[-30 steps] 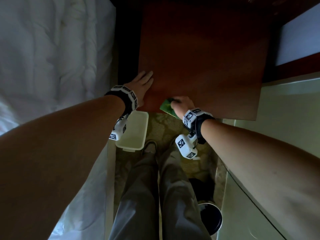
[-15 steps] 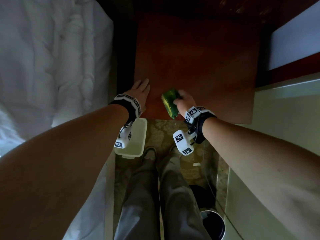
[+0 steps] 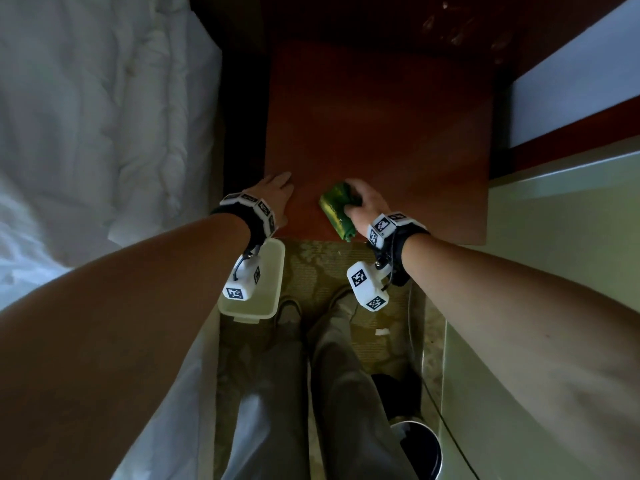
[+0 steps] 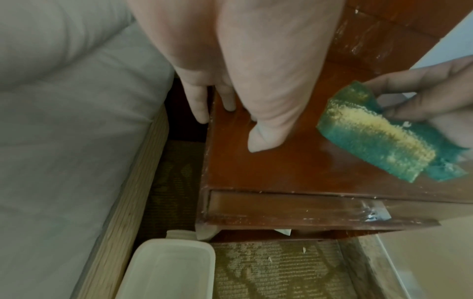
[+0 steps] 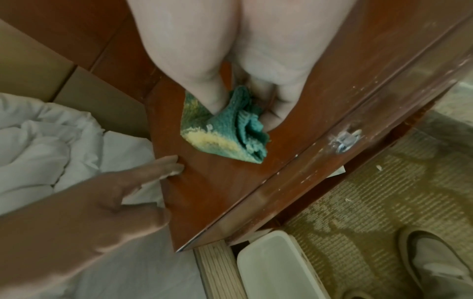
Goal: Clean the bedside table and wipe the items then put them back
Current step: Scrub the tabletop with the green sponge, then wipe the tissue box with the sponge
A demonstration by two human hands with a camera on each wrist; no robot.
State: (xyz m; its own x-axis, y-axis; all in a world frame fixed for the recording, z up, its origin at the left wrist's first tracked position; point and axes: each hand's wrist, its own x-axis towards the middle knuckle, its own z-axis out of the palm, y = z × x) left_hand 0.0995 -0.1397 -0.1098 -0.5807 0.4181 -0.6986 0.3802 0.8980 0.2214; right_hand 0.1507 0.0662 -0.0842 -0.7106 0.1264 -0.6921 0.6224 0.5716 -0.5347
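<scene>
So the right hand [image 3: 367,201] has a green and yellow cloth [image 3: 336,210] bunched up, fingers and thumb curled round it, and it's down on the near part of the reddish wooden surface [image 3: 381,133] of the bedside table. In the right wrist view the cloth [image 5: 225,129] is folded over on itself, touching the wood just back from the front edge. The left hand [image 3: 275,194] lies flat with its fingers straight at the left front corner of the surface; from the left wrist view one finger [image 4: 199,105] hangs off the side edge, towards the bed [image 3: 97,116]. There's a drawer front [image 4: 294,208] right under the top. On the patterned carpet [image 3: 318,268] below sits a white plastic tub [image 3: 254,292], tucked between the bed frame and the person's shoes. A dark bin [image 3: 420,448] stands on the floor further back on the right.
</scene>
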